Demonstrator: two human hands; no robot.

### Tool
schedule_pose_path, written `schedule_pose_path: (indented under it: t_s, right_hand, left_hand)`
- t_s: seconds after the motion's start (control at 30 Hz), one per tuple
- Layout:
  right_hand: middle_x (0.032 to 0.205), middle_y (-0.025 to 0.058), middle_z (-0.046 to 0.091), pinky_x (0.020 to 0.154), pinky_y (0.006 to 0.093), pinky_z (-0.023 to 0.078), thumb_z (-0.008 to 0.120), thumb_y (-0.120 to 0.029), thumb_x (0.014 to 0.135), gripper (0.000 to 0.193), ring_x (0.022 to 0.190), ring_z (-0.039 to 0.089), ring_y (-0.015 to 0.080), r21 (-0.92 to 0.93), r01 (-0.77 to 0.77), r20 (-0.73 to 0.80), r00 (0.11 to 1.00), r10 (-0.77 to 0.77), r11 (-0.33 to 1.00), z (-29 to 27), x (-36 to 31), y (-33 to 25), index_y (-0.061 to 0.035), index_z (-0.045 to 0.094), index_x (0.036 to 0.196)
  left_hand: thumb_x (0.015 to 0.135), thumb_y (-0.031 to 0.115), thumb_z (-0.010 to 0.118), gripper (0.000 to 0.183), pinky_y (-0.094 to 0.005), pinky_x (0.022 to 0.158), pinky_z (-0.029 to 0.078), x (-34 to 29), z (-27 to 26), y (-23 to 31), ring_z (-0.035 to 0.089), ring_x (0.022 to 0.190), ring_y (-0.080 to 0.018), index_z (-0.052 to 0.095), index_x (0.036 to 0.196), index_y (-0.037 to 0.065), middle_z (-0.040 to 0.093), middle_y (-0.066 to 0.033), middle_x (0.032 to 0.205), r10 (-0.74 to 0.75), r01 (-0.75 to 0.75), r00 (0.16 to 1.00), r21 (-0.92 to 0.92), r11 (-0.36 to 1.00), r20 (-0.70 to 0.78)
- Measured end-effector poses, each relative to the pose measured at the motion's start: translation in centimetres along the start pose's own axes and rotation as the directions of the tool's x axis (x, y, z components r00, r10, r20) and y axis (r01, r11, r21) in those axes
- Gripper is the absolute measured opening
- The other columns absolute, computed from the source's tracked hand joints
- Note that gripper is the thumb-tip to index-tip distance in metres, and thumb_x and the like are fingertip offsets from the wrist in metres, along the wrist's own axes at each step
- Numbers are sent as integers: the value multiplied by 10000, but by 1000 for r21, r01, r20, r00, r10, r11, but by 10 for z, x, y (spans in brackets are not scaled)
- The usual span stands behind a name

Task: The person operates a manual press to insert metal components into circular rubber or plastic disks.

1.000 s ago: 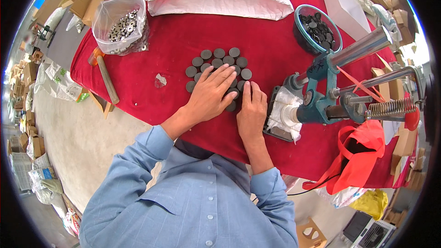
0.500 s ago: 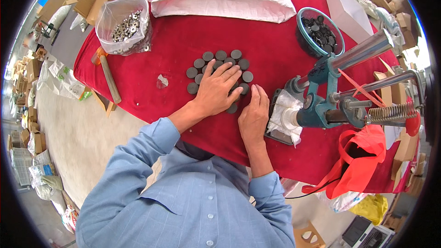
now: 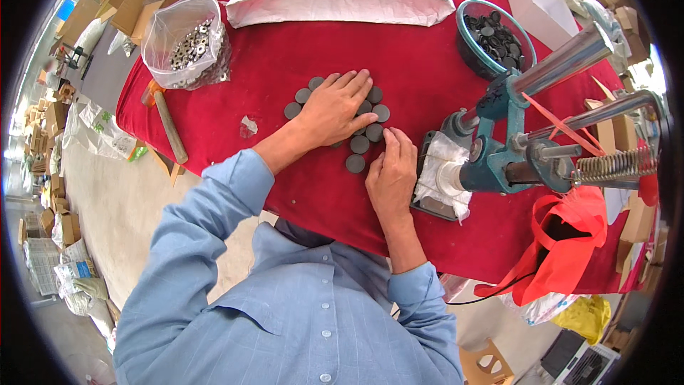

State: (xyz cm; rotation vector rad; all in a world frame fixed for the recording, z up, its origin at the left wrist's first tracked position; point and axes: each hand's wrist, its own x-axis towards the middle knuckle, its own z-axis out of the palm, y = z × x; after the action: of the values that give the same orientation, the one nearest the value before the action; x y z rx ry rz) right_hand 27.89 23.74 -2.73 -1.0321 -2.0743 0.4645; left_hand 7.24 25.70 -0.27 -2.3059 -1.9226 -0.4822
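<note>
Dark discs (image 3: 360, 144) clustered inward from the middle of the red-covered worktop's (image 3: 285, 50) near edge; the person's left hand (image 3: 333, 108) flat over them, fingers nearly straight, not closed on any; right hand (image 3: 392, 177) alongside, fingers together, slightly bent, any hold impossible to tell from here; blue-green press (image 3: 488, 171) toward the right edge

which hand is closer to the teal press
Right. The right hand is just left of the press, beside its base; the left hand is farther left, over the black discs.
</note>
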Motion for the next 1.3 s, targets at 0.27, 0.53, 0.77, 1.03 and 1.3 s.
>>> schedule_pose_path:
  t_s: [0.27, 0.53, 0.77, 1.03, 1.3]
  right_hand:
    - [1331, 247, 600, 1057, 506, 500, 633, 99, 797, 514, 1194, 591, 434, 17, 1, 9, 1000, -1, 1000, 2, -1, 3, 78, 597, 1310]
    - [1350, 242, 596, 1067, 500, 498, 621, 110, 815, 514, 1228, 587, 432, 65, -9, -7, 1000, 10, 998, 2, -2, 3, 63, 596, 1326]
    - [1361, 247, 592, 1092, 498, 492, 618, 105, 847, 513, 1262, 589, 439, 128, -34, -10, 999, 35, 991, -1, -1, 2, 45, 579, 1356]
    - [1362, 247, 586, 1072, 502, 488, 636, 100, 828, 534, 1239, 583, 437, 123, -20, 7, 1000, 20, 992, 0, -3, 2, 63, 577, 1357]
    - [1369, 241, 588, 1066, 506, 487, 637, 90, 841, 517, 1235, 585, 433, 112, -34, 36, 999, 30, 993, -3, -1, 1, 56, 588, 1354]
  left_hand:
    - [1048, 368, 626, 586, -497, 1214, 406, -8, -3, -9, 530, 1439, -405, 578, 1472, -34, 566, -233, 1541, -2, -1, 994, -24, 1000, -113]
    - [1122, 289, 541, 534, -405, 1232, 381, -84, -68, -76, 513, 1477, -340, 507, 1553, -24, 544, -234, 1573, -542, 360, 760, -463, 810, -359]
    - [1125, 359, 514, 691, -422, 1307, 244, -92, -28, -29, 319, 1590, -391, 331, 1618, -88, 341, -297, 1688, -478, 376, 871, -472, 797, -114]
    - [1110, 313, 527, 658, -442, 1293, 271, -89, -10, -6, 352, 1565, -415, 357, 1596, -97, 384, -302, 1653, -440, 366, 874, -315, 876, -207]
    - [1104, 188, 522, 481, -428, 1242, 369, -134, -46, -33, 499, 1480, -381, 521, 1520, -53, 545, -255, 1559, -637, 470, 723, -485, 738, -268]
